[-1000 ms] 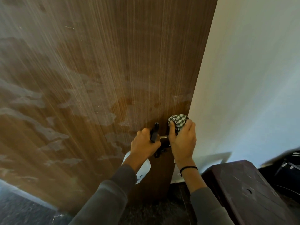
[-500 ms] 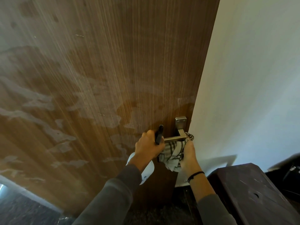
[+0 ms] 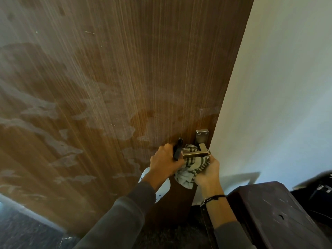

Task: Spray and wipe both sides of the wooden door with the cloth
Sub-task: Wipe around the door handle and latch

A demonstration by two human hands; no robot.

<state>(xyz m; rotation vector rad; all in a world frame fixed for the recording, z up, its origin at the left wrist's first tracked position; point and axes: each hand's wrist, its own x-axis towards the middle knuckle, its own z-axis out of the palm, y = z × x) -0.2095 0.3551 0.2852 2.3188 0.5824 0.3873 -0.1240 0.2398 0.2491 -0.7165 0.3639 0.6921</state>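
Lower centre: my left hand [image 3: 165, 159] grips the white plastic spray bottle [image 3: 163, 190]; my right hand [image 3: 209, 170] clutches the checked cloth [image 3: 190, 169] beneath the brushed-metal lever handle [image 3: 195, 154].

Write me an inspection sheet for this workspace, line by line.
Surface: door, streaked with pale wet patches.
Job's things: checked cloth bunched around the handle; spray bottle close by the handle.
Clutter: nothing seen.
Hands: left hand grips the spray bottle; right hand holds the cloth under the handle.
Cables: thin dark shapes at far right, cannot tell what they are.
Surroundings: white wall, dark cabinet, dark floor.
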